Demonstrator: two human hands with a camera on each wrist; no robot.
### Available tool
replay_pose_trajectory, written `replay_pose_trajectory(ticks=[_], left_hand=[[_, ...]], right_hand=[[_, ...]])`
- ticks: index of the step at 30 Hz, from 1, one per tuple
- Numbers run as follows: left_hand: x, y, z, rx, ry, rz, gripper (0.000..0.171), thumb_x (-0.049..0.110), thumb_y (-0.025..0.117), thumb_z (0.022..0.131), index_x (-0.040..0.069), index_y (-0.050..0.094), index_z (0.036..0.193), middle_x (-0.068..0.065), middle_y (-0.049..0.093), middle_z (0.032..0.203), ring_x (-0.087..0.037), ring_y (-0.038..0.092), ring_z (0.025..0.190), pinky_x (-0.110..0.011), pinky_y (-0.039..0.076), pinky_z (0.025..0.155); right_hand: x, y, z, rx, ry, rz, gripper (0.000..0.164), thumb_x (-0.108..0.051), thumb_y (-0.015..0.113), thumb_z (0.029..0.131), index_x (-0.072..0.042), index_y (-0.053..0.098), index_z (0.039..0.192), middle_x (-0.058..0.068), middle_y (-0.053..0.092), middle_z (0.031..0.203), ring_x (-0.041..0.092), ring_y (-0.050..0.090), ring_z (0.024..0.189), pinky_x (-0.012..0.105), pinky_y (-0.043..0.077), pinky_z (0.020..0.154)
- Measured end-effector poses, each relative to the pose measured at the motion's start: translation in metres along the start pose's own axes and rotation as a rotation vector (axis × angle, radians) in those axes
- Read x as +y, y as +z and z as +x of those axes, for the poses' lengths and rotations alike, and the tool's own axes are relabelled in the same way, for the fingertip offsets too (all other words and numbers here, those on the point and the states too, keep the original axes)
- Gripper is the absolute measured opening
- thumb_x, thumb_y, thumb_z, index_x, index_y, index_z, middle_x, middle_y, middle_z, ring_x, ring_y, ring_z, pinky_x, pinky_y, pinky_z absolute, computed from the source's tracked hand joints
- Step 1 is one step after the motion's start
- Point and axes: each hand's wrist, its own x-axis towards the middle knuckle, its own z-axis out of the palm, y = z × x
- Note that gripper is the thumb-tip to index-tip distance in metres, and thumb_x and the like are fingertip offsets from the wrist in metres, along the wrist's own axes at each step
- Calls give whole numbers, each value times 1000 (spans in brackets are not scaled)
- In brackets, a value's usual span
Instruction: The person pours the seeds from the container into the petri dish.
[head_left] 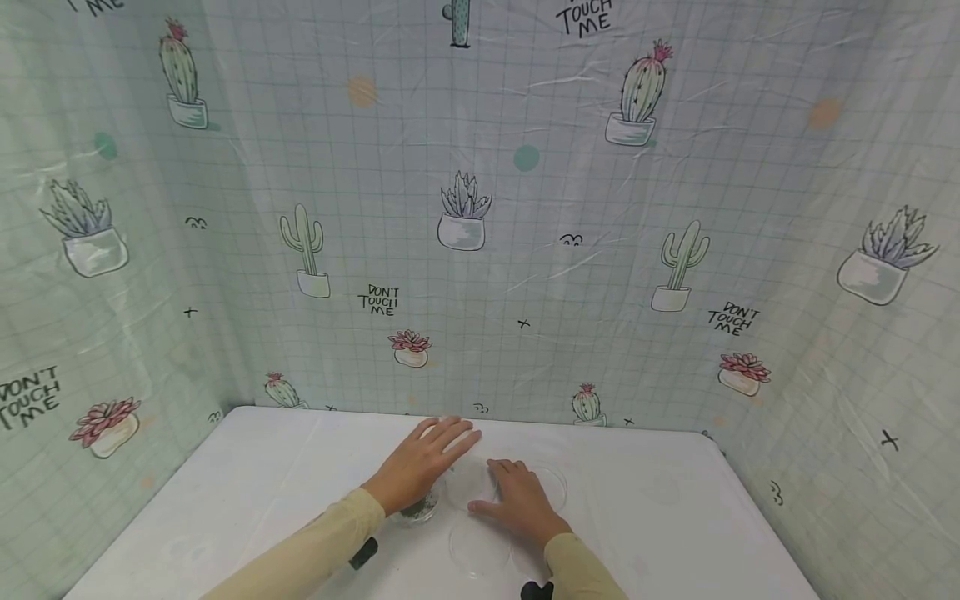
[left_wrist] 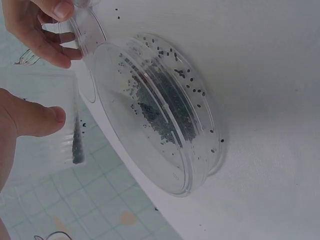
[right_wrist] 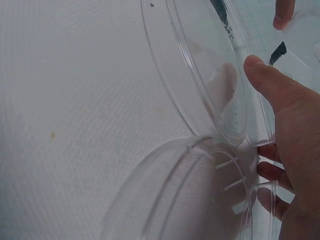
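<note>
My left hand (head_left: 422, 463) reaches over the far middle of the table, fingers extended. In the left wrist view its thumb (left_wrist: 42, 121) overlaps a clear container (left_wrist: 50, 145) with dark grains inside; contact is unclear. Below this hand stands a round clear dish (left_wrist: 115, 122) with a dark heap of small grains. My right hand (head_left: 521, 502) lies among clear round dishes, thumb and fingers apart. Its fingers (right_wrist: 270, 171) are close to a clear dish edge; whether they touch it is hard to tell. Glare and transparency hide much of the dishes.
A clear dish (head_left: 480, 550) lies in front of the right hand, and another (head_left: 553, 490) stands beyond its wrist. Loose dark grains dot the white tabletop (left_wrist: 260, 100) around the filled dish. A cactus-print curtain (head_left: 465, 317) rises behind and along both sides.
</note>
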Motion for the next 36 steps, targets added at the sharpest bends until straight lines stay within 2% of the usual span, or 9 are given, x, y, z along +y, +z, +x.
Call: replay_pose_trajectory(ticks=[5,28,36], left_hand=[[1,0,1,2,20,9,81,18,73,75,23,29,143,1,39,143,-18,36,133,-41,35,109],[3,-3,1,-54,17,3,81,16,72,77,26,27,144,2,37,145,-18,31,136,-40,30,112],[3,-2,0,-39,19,11,82,17,73,75,25,28,144,2,38,144,-18,33,135,-40,31,111]], right_hand=[[0,-1,0,-9,2,30,87,-71,57,69,-11,48,131,5,53,128,27,48,118,49,41,97],[-3,-3,-1,4,-3,-9,87,-71,57,69,-11,48,131,4,54,128,26,48,117,47,42,97],[-3,-2,-1,3,0,-7,87,-71,57,69,-11,48,131,4,54,128,26,48,117,47,42,97]])
